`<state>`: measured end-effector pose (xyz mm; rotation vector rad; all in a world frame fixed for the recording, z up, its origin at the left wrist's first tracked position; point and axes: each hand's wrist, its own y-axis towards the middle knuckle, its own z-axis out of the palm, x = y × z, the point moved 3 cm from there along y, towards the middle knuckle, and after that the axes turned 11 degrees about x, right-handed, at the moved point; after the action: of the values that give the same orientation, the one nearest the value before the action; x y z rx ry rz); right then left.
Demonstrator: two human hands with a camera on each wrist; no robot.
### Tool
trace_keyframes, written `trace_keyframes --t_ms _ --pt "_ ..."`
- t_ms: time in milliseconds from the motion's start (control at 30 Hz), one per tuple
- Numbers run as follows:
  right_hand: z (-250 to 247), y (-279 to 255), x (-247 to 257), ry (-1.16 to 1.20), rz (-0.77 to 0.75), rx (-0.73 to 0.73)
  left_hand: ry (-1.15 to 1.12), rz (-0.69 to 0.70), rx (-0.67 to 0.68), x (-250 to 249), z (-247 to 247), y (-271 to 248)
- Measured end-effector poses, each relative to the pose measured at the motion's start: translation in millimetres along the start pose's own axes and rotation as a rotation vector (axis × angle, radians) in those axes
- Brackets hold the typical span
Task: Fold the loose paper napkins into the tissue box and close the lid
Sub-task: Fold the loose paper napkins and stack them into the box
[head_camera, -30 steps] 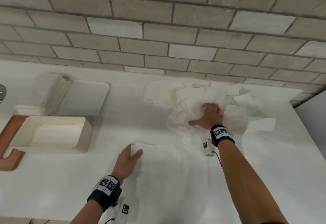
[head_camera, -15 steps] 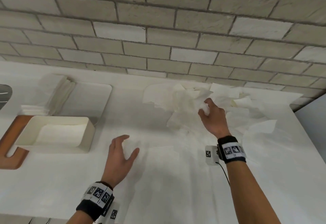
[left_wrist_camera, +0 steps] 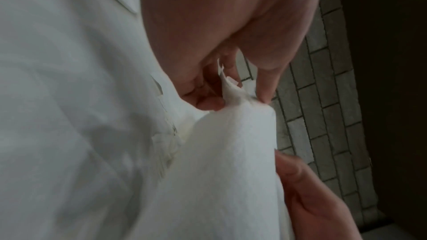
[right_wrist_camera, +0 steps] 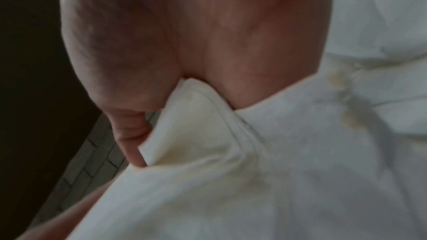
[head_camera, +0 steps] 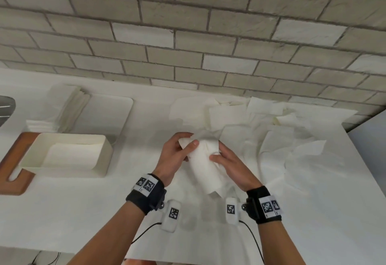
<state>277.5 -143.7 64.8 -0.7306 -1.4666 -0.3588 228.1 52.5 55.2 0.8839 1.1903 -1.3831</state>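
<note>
- Both hands hold one napkin (head_camera: 205,160) lifted above the table (head_camera: 83,212), I think so that it hangs free and can be folded
- The left hand (head_camera: 175,156) pinches its top corner between thumb and curled fingers (left_wrist_camera: 208,100)
- The right hand (head_camera: 229,166) grips the other edge, thumb on the front, fingers curled behind
- The open tissue box (head_camera: 69,154) stands well to the left of the left fingers, its lid (head_camera: 112,114) lying behind it
- The loose napkins (head_camera: 261,122) lie just beyond and to the right of the right fingers
</note>
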Motion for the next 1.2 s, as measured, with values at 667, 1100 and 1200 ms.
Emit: trace_keyframes --t_ms 667,1100,1200 --pt "-122 -48 -66 -0.52 0.201 -0.74 0.205 0.19 -0.229 -26 8 31" --pt "-62 -3 47 -0.626 -0.15 -0.624 0.559 0.351 -0.442 -98 -87 -22" --pt "-8 46 54 -0.686 -0.107 -0.363 0.642 0.347 -0.557 -116 -130 -54"
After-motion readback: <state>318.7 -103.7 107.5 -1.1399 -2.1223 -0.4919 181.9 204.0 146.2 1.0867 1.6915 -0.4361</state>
